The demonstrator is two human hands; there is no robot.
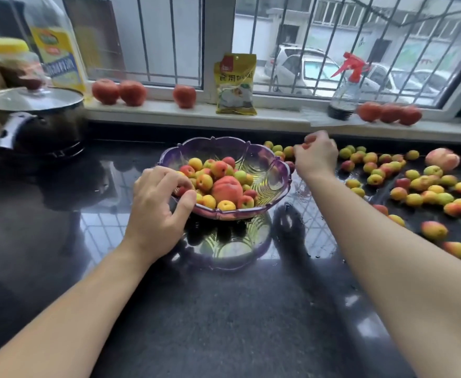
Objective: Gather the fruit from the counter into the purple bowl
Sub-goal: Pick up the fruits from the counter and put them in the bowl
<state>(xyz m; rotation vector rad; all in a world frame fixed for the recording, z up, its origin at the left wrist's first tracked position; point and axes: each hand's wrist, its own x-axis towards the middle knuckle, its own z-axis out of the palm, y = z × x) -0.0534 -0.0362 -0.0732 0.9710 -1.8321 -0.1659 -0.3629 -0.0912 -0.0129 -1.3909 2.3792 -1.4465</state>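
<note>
Desk [223,323]: dark, glossy, wet with droplets near centre; fills the lower frame.
Left hand [157,214]: centre-left, at the near-left rim of the bowl. Grip curled, thumb and fingers closed on a small reddish fruit [181,190] just over the rim.
Purple bowl [274,184]: centre of frame, scalloped translucent rim, standing on the desk. Holds a heap of small yellow-red fruit, too crowded to count exactly, plus one large peach [226,190] in the middle.
Right hand [316,156]: right of centre, just beyond the bowl's right rim, back of hand to camera. Grip bunched, fingertips pinched on a small orange fruit [306,145]; how much more it holds, cannot tell.
Loose fruit [414,186]: several dozen small yellow, green and red pieces scattered over the right of the desk, from mid-right to the lower right edge.
Second peach [442,159]: one, large, pink, at far right among the loose fruit.
Pot [38,124]: one, black, glass lid, left of frame.
Jar [11,61]: one, yellow lid, upper left behind the pot.
Oil bottle [57,50]: one, yellow label, upper left.
Windowsill [169,111]: six red tomatoes [132,92], two at left, one at centre, three at right.
Yellow packet [236,84]: one, upright on the sill, top centre.
Spray bottle [345,85]: one, red trigger, on the sill at upper right.
</note>
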